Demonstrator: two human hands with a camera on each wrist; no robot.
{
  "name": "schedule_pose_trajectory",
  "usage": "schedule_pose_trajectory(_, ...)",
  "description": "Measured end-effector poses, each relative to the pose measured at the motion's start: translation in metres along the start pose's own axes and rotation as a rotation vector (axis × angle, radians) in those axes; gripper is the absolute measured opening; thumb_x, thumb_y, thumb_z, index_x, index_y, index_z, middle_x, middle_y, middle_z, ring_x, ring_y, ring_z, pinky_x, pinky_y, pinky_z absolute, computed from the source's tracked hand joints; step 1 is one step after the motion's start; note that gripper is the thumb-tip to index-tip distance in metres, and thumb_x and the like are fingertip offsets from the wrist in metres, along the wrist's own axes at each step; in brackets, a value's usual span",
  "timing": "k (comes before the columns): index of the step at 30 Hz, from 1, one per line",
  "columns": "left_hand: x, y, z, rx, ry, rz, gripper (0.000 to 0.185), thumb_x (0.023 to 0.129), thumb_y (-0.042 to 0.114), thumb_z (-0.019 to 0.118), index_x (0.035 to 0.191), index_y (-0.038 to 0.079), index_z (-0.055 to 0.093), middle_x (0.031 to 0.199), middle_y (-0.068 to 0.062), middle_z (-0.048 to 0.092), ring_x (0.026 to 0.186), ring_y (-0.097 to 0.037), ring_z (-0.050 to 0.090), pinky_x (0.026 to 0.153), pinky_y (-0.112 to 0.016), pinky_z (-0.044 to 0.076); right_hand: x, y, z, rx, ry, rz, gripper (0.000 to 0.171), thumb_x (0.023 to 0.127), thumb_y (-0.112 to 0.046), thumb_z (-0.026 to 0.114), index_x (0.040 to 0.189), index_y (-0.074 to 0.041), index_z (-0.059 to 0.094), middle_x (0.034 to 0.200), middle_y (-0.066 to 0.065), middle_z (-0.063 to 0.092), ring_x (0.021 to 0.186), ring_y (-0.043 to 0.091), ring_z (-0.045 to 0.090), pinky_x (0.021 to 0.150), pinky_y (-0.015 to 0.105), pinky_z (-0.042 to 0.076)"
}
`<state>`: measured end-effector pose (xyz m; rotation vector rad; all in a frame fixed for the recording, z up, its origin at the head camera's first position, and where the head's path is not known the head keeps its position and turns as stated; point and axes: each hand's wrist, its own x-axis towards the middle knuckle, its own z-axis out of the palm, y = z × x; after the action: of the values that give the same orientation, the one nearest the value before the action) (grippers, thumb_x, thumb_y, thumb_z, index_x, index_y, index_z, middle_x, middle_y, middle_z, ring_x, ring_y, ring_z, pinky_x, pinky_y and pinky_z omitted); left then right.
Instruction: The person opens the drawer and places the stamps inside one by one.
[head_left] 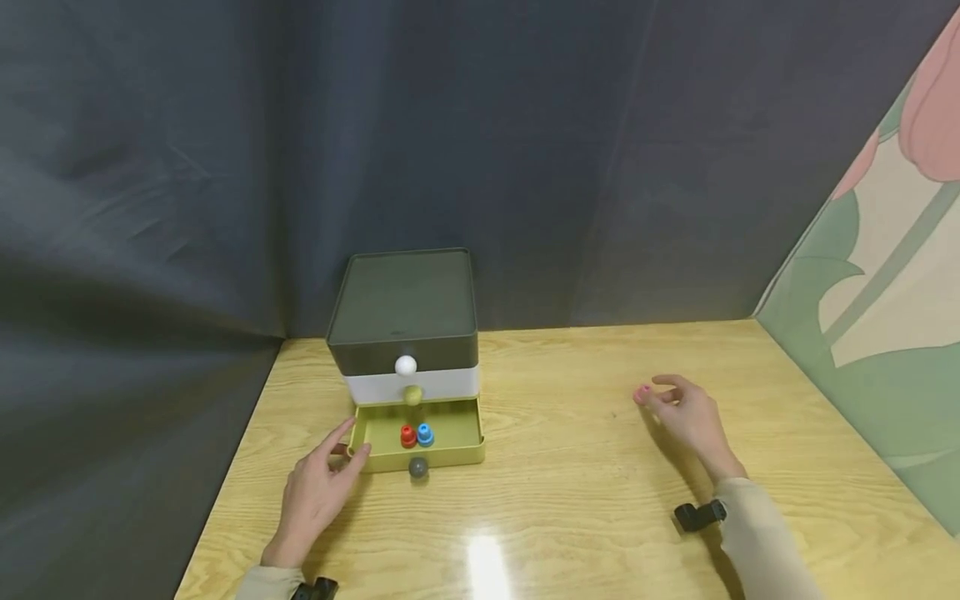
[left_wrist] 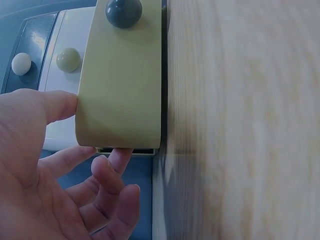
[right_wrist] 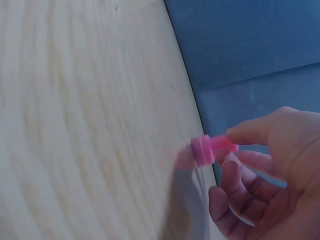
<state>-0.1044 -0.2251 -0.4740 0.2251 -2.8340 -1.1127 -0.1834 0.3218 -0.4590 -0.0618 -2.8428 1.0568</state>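
So here's the setup: a little three-drawer organizer (head_left: 405, 333) sits at the far left of the wooden table (head_left: 585, 500), and its bottom yellow-green drawer (head_left: 417, 433) is pulled out toward the near side with a red peg (head_left: 407, 435) and a blue peg (head_left: 425, 433) standing next to each other inside. The left hand (head_left: 318, 492) is on the drawer's left front corner, thumb on the front face and fingers loosely spread along the side and under it, more a light steadying touch than a real grip. The right hand (head_left: 686, 417) is well off to the right, hovering over bare table, pinching a small pink peg (right_wrist: 209, 149) between thumb and index fingertip with the other fingers curled underneath. Biggest risk I can see is that pinch: it's only on the narrow end of the peg, so a quick move across could let it twist out and bounce off the table. Also, the drawer looks pulled pretty far out, so any push from the left hand could shift or tip it. And dropping the pink one in carelessly could knock over the red and blue ones, since they're crowded mid-drawer.
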Motion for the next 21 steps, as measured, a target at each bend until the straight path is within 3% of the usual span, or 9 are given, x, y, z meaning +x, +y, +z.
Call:
schedule_pose_trajectory(5, 0.0004, -0.0004, 0.0006, -0.001, -0.005, -0.003, 0.061, 0.105, 0.049, 0.065, 0.159, 0.023, 0.053, 0.126, -0.013, 0.076, 0.081, -0.015, 0.063, 0.065, -0.031, 0.042, 0.0029, 0.0064, 0.0017, -0.001, -0.015, -0.004, 0.059, 0.105, -0.046, 0.067, 0.138, 0.002, 0.065, 0.118, 0.033, 0.073, 0.099, 0.041, 0.075, 0.075, 0.044, 0.062)
schedule_pose_trajectory(15, 0.0006, -0.0007, 0.001, 0.006, 0.006, 0.011, 0.061, 0.105, 0.05, 0.064, 0.158, 0.023, 0.054, 0.124, -0.012, 0.077, 0.088, -0.016, 0.067, 0.07, -0.032, 0.045, 0.0042, 0.0089, 0.0051, 0.025, -0.001, -0.063, 0.05, 0.105, -0.041, 0.069, 0.133, 0.0, 0.068, 0.117, 0.029, 0.075, 0.103, 0.042, 0.074, 0.074, 0.038, 0.062)
schedule_pose_trajectory(21, 0.0004, -0.0027, 0.0008, 0.009, 0.012, 0.012, 0.061, 0.105, 0.05, 0.064, 0.158, 0.022, 0.055, 0.123, -0.013, 0.077, 0.088, -0.017, 0.069, 0.07, -0.032, 0.046, 0.0044, 0.0081, 0.0067, 0.034, 0.004, -0.06, 0.043, 0.106, -0.041, 0.067, 0.127, -0.004, 0.073, 0.116, 0.023, 0.078, 0.098, 0.033, 0.076, 0.074, 0.032, 0.058)
